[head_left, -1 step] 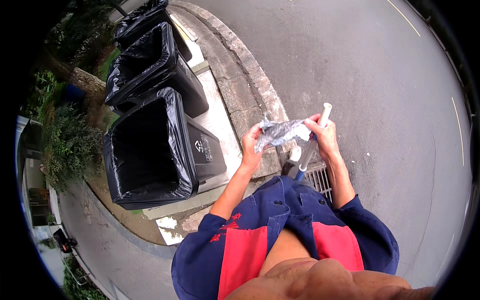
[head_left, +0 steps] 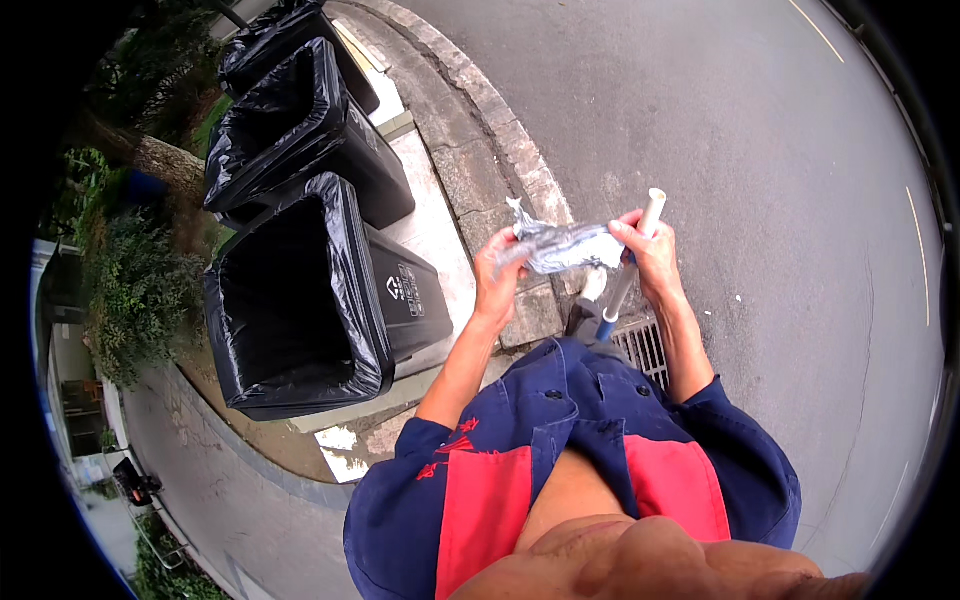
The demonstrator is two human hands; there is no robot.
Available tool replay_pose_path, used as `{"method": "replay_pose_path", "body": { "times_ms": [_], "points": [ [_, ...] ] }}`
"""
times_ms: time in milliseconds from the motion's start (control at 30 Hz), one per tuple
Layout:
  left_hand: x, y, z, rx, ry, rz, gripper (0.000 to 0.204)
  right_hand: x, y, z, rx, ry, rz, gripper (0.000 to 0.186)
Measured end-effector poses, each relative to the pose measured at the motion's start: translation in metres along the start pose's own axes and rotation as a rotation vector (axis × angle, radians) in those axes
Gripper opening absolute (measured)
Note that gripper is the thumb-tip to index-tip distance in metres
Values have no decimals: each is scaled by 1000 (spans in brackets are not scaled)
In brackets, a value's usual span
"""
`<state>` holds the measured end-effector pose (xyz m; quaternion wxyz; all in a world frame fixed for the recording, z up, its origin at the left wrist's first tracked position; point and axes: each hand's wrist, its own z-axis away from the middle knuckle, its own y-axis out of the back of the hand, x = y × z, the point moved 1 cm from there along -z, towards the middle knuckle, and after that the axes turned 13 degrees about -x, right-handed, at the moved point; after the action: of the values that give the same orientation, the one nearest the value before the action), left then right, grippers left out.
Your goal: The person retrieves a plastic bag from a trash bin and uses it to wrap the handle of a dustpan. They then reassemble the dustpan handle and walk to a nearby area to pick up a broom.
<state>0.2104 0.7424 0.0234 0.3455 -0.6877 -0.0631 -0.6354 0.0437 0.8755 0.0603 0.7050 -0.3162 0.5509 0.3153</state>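
A crumpled silvery-white sheet (head_left: pixel 572 248), thin like plastic film or foil, stretches between my two hands in front of my body. My left hand (head_left: pixel 498 278) closes on its left end, and a torn-looking tip sticks up beside the fingers. At the other end, my right hand (head_left: pixel 652 262) pinches the sheet between thumb and fingers. A pole (head_left: pixel 650 212) with a white tube end, a grey shaft and a blue section leans through my right hand, its lower part reaching down near my shoe. Some fingers are hidden behind the sheet, and its left part is slightly blurred.
Left of me stand black bins in a row, the nearest bin (head_left: pixel 412 300) lined with a black bag (head_left: pixel 375 365) and gaping. A stone curb (head_left: pixel 520 160) separates their paving from the grey road (head_left: pixel 780 200). A metal drain grate (head_left: pixel 640 350) lies by my feet.
My left hand has shifted slightly up and left, its fingers more curled round the sheet. The sheet has changed shape, with a tip now standing up. The right hand keeps its hold.
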Motion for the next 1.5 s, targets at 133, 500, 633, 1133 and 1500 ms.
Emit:
{"method": "replay_pose_path", "body": {
  "times_ms": [133, 500, 633, 1133, 1500],
  "points": [
    [-1, 5, -104, 180, -57, 50, 25, -7, 35, -96, -87, 52, -28, 16],
    [3, -5, -356, 384, 4, -39, 24, -70, 147, -355, -234, 11, 229, 26],
    [10, -6, -416, 300, -63, -175, 26, -79, 151, -428, -378, 96, 260, 34],
    [77, 76, -662, 17, 16, -138, 32, -142, 82, -684, -545, 173, 636, 26],
    [124, 157, -768, -214, 291, -213, 17, -207, 104, -838, -28, 84, 57, 16]
  ]
}}
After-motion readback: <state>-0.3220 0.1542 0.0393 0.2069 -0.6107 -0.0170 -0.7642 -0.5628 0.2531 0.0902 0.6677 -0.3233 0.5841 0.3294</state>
